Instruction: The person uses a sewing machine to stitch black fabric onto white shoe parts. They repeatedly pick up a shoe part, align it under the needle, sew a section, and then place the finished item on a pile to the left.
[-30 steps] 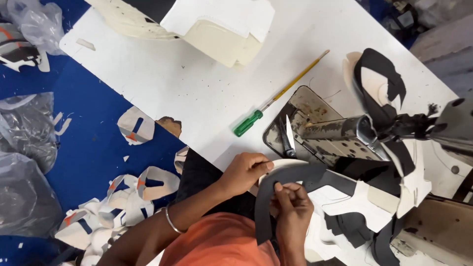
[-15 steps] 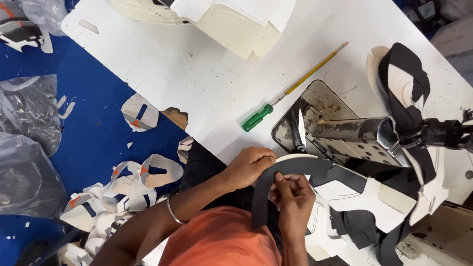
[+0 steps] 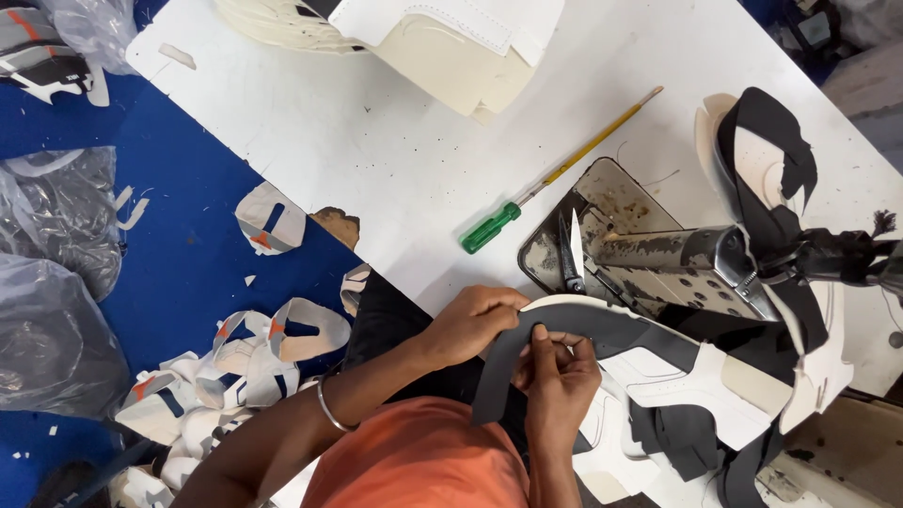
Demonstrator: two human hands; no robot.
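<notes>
Both hands (image 3: pixel 513 343) pinch the black strip's (image 3: pixel 602 329) edge.

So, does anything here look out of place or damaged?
Cut shoe pieces lie scattered on the blue floor, off the table. A chipped, brown spot shows at the table edge. Both hands hold a dark strip.

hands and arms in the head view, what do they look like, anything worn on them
Both hands are bare, with no gloves and no rings that can be made out. The left hand leads to a bare forearm with a thin silver-coloured bangle around the wrist. The right hand has nothing visible on its wrist. No sleeves reach the forearms; an orange shirt covers the torso below.
</notes>
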